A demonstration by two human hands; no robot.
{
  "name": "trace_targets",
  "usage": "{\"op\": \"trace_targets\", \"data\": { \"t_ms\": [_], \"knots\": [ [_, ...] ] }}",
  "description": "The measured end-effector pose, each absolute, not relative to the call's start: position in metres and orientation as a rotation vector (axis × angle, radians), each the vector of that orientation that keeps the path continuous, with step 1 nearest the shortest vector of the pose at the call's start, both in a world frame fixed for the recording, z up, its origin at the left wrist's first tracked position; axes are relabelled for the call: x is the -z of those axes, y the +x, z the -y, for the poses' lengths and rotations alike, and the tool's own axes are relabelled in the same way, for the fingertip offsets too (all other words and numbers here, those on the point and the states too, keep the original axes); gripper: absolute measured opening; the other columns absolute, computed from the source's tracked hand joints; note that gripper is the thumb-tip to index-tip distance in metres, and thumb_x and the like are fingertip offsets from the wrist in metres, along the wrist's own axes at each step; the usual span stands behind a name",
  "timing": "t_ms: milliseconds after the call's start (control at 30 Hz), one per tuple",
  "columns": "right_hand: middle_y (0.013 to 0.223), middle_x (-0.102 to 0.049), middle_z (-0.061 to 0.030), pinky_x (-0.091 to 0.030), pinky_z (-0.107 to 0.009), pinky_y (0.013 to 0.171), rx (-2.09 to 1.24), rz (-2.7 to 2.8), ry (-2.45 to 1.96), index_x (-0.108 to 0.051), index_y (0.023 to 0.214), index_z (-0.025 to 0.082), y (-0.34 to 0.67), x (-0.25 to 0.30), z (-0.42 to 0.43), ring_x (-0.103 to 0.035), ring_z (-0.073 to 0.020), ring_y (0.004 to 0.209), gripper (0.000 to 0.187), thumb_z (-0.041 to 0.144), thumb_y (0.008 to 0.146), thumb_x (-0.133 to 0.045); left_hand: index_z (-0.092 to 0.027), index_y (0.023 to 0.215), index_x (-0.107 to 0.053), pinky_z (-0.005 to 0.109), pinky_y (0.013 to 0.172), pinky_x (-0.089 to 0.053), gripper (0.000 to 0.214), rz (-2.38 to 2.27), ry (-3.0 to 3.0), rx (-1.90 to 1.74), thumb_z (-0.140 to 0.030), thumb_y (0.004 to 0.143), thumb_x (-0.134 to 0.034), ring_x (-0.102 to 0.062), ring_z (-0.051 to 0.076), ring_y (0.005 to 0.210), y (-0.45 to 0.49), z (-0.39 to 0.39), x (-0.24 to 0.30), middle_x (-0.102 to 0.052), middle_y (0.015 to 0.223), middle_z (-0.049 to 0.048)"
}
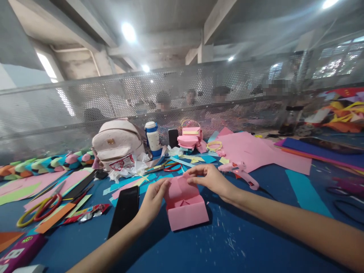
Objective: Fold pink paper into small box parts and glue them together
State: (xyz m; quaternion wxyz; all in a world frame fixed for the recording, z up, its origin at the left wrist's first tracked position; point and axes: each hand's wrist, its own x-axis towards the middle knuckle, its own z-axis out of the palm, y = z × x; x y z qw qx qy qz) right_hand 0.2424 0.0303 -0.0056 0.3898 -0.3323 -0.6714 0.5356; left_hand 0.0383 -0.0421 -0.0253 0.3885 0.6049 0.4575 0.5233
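A small folded pink paper box point(187, 217) with a raised flap stands on the blue table in front of me. My left hand point(155, 197) pinches the flap's left edge between thumb and fingers. At the flap's upper right, my right hand point(206, 178) grips the paper with closed fingertips. The front wall of the box faces me, and a folded pink piece shows inside. Just beyond my right wrist lies a pink glue gun point(239, 172). A black phone point(124, 206) rests beside my left forearm.
Scissors with red and yellow handles point(42, 208) lie at left among paper strips. Behind stand a pale backpack point(118, 140), a white-and-blue bottle point(152, 138) and a pink paper bag point(190, 137). Large pink sheets point(250, 149) spread at right. People sit beyond a perforated metal screen point(127, 94).
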Motion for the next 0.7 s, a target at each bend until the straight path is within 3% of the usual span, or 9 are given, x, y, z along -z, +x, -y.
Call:
{"op": "trace_targets", "data": {
  "t_ms": [100, 267, 467, 567, 700],
  "knots": [
    [0.067, -0.068, -0.0008, -0.050, -0.030, 0.070, -1.419, 1.641, -0.856, -0.075, 0.082, 0.015, 0.2412, 0.0080, -0.0310, -0.061, -0.0147, 0.064, 0.037, 0.037, 0.056, -0.088, -0.017, 0.098, -0.073, 0.024, 0.072, -0.047, 0.038, -1.148, 1.486, -1.340, -0.050, 0.087, -0.058, -0.061, 0.018, 0.078, 0.0385, 0.0424, 0.0263, -0.071, 0.085, 0.0043],
    [0.069, -0.069, -0.0015, -0.049, -0.030, 0.069, -1.487, 1.600, -0.853, -0.073, 0.076, 0.014, 0.2389, 0.0110, -0.0299, -0.060, -0.0137, 0.064, 0.035, 0.037, 0.054, -0.089, -0.015, 0.088, -0.077, 0.023, 0.063, -0.047, 0.033, -1.242, 1.441, -1.405, -0.044, 0.084, -0.064, -0.061, 0.016, 0.068, 0.0365, 0.0425, 0.0309, -0.072, 0.075, 0.0029],
    [0.069, -0.066, -0.0001, -0.047, -0.029, 0.068, -1.405, 1.607, -0.857, -0.071, 0.076, 0.016, 0.2383, 0.0132, -0.0318, -0.058, -0.0138, 0.065, 0.033, 0.037, 0.057, -0.087, -0.020, 0.099, -0.072, 0.026, 0.074, -0.054, 0.026, -1.236, 1.356, -1.590, -0.033, 0.077, -0.073, -0.069, 0.020, 0.088, 0.0340, 0.0424, 0.0304, -0.075, 0.090, 0.0034],
    [0.070, -0.065, 0.0000, -0.046, -0.029, 0.068, -1.321, 1.611, -0.844, -0.070, 0.077, 0.016, 0.2377, 0.0146, -0.0330, -0.057, -0.0139, 0.065, 0.032, 0.037, 0.059, -0.085, -0.021, 0.092, -0.066, 0.025, 0.073, -0.055, 0.023, -1.218, 1.366, -1.708, -0.027, 0.073, -0.076, -0.069, 0.020, 0.094, 0.0324, 0.0424, 0.0285, -0.072, 0.092, 0.0019],
    [0.071, -0.065, -0.0003, -0.046, -0.030, 0.068, -1.289, 1.629, -0.858, -0.069, 0.076, 0.017, 0.2360, 0.0150, -0.0312, -0.057, -0.0145, 0.067, 0.029, 0.037, 0.061, -0.084, -0.018, 0.082, -0.069, 0.026, 0.075, -0.055, 0.015, -1.245, 1.376, -1.676, -0.027, 0.073, -0.076, -0.069, 0.018, 0.083, 0.0302, 0.0409, 0.0300, -0.072, 0.086, 0.0026]
  ]
}}
